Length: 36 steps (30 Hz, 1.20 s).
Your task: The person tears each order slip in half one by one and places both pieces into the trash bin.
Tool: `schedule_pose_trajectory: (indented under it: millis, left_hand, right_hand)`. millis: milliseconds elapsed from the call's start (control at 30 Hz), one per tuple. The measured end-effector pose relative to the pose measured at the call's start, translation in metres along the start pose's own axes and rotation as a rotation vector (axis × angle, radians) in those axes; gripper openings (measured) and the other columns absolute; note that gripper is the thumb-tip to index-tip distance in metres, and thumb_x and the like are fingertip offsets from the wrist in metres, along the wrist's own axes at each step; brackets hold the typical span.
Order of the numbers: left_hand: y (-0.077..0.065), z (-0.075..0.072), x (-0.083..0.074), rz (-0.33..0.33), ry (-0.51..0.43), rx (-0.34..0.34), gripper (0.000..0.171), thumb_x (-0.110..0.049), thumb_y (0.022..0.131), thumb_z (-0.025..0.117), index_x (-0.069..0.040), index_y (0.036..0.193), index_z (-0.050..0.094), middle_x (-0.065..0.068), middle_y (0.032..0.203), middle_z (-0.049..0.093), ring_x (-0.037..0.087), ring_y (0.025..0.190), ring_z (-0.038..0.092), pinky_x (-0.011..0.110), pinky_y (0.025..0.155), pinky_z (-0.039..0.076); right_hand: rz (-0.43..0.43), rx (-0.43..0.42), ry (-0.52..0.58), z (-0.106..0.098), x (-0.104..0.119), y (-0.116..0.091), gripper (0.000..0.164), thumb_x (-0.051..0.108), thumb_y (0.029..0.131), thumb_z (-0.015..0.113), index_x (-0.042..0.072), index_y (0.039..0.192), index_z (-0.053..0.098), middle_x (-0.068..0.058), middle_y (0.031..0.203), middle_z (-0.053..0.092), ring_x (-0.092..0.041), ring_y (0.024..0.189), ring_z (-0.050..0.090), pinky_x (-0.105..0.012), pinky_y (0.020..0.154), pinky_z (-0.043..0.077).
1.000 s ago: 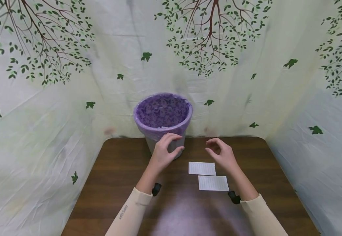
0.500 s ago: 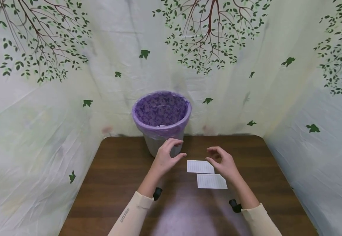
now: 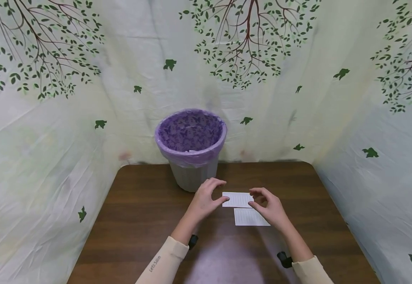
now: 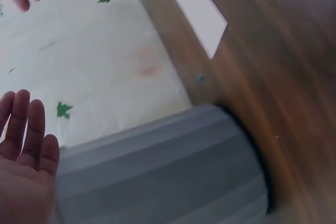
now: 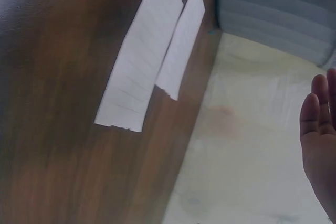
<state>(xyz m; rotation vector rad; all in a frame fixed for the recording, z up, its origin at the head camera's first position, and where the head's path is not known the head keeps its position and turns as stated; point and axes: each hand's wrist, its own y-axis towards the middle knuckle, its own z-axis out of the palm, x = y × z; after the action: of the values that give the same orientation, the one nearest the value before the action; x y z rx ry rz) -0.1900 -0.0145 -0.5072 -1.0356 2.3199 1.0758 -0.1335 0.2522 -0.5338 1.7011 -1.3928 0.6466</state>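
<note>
Two ruled pieces of paper lie on the brown table (image 3: 149, 221). The farther paper (image 3: 233, 199) is partly overlapped by my fingers in the head view; the nearer paper (image 3: 250, 217) sits just below and to its right. In the right wrist view the nearer paper (image 5: 134, 72) shows a torn short edge. My left hand (image 3: 206, 201) hovers left of the papers, fingers relaxed and holding nothing. Over their right side hovers my right hand (image 3: 269, 206), thumb and fingers loosely curved with a gap between them, also with nothing in it.
A grey bin (image 3: 193, 175) with a purple liner (image 3: 191, 157) stands at the table's back left, some white paper (image 3: 191, 151) showing inside. Behind the table hangs a pale sheet (image 3: 131, 110) printed with branches and leaves. Black wrist cameras are strapped to both wrists.
Both hands have come lower and nearer in the head view, away from the bin and toward the papers. The papers and bin stay in place; the head view has shifted slightly.
</note>
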Motion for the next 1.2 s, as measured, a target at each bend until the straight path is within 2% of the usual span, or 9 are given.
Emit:
schedule_pose_trajectory:
  millis: [133,267,400,500,633,833,1067,1200]
  left_hand:
    - [-0.007,0.012,0.004,0.027,0.041,0.015,0.047,-0.022,0.085,0.091,-0.01,0.126,0.071,0.003,0.118,0.074,0.023,0.11,0.067,0.04,0.096,0.056]
    - [-0.013,0.025,0.007,0.041,0.067,0.03,0.047,-0.022,0.083,0.092,-0.01,0.124,0.071,0.003,0.117,0.074,0.021,0.108,0.066,0.038,0.094,0.055]
    - [-0.018,0.035,0.007,0.018,0.08,0.047,0.047,-0.023,0.083,0.092,-0.01,0.123,0.072,0.003,0.116,0.074,0.021,0.106,0.066,0.038,0.094,0.054]
    - [-0.02,0.041,0.005,-0.013,0.086,0.061,0.048,-0.025,0.083,0.092,-0.01,0.124,0.072,0.002,0.118,0.074,0.021,0.107,0.066,0.038,0.095,0.054]
    - [-0.021,0.048,0.003,-0.046,0.115,0.084,0.048,-0.03,0.084,0.091,-0.012,0.125,0.072,-0.001,0.12,0.074,0.019,0.11,0.066,0.038,0.098,0.054]
    - [-0.025,0.059,0.002,-0.046,0.185,0.093,0.049,-0.032,0.083,0.091,-0.012,0.123,0.072,-0.002,0.121,0.074,0.019,0.112,0.066,0.036,0.098,0.054]
    - [-0.028,0.074,-0.002,-0.063,0.22,0.143,0.049,-0.035,0.084,0.09,-0.014,0.125,0.072,-0.001,0.121,0.073,0.019,0.115,0.066,0.037,0.101,0.053]
    - [-0.03,0.083,-0.003,-0.061,0.254,0.176,0.05,-0.037,0.086,0.089,-0.015,0.126,0.071,-0.003,0.12,0.072,0.018,0.114,0.066,0.036,0.103,0.053]
  right_hand:
    - [-0.004,-0.005,0.01,0.003,-0.004,-0.003,0.041,0.01,0.09,0.084,0.012,0.128,0.07,-0.008,0.114,0.074,-0.028,0.097,0.071,-0.03,0.083,0.06]
    - [-0.016,-0.004,0.03,0.003,-0.007,-0.004,0.041,0.008,0.089,0.084,0.009,0.128,0.07,-0.016,0.116,0.074,-0.028,0.096,0.071,-0.032,0.083,0.061]
    - [-0.008,0.003,0.044,0.003,-0.01,-0.005,0.041,0.008,0.089,0.085,0.009,0.128,0.07,-0.014,0.116,0.074,-0.025,0.097,0.072,-0.033,0.085,0.062]
    - [0.003,0.013,0.05,0.002,-0.014,-0.007,0.042,0.007,0.089,0.084,0.008,0.128,0.069,-0.011,0.117,0.074,-0.032,0.101,0.072,-0.038,0.088,0.063]
    - [0.003,0.015,0.022,0.001,-0.021,-0.011,0.043,0.006,0.089,0.084,0.005,0.128,0.069,-0.014,0.12,0.074,-0.039,0.106,0.07,-0.041,0.089,0.062]
    - [-0.001,0.013,-0.019,-0.001,-0.03,-0.016,0.043,0.008,0.089,0.084,0.003,0.129,0.069,-0.019,0.122,0.075,-0.038,0.107,0.071,-0.037,0.088,0.06]
    - [0.026,0.015,-0.031,0.0,-0.039,-0.021,0.044,0.007,0.088,0.084,0.004,0.129,0.069,-0.02,0.124,0.074,-0.04,0.107,0.07,-0.046,0.089,0.061]
    - [0.042,0.012,-0.046,0.001,-0.042,-0.023,0.044,0.009,0.089,0.085,0.005,0.129,0.069,-0.019,0.124,0.075,-0.04,0.107,0.071,-0.047,0.09,0.061]
